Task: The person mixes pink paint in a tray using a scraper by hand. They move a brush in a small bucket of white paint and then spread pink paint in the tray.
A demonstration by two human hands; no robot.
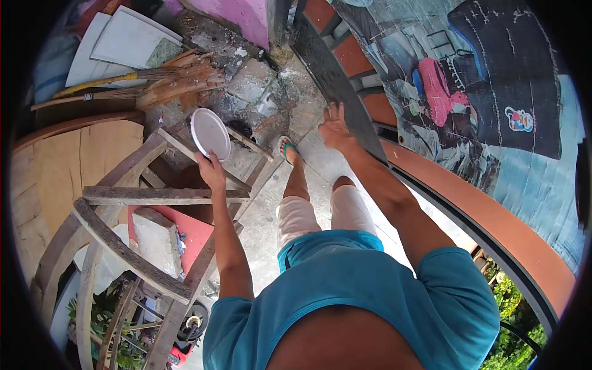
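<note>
My left hand (211,169) holds the round white lid (211,135) by its rim, left of upper centre, near the wooden frame (166,196). Gripping appears complete; release is not yet done. My right hand (336,128), upper centre, is spread, visibly empty; contact with the dark ledge (333,80) is unclear.

Lid (210,135), upper left of frame: smooth, plastic-looking. Rack (132,253), lower left: rough, matt wood. Floor (263,213), centre: rough, matt concrete. Shirt (354,277), lower centre: matt cloth.
</note>
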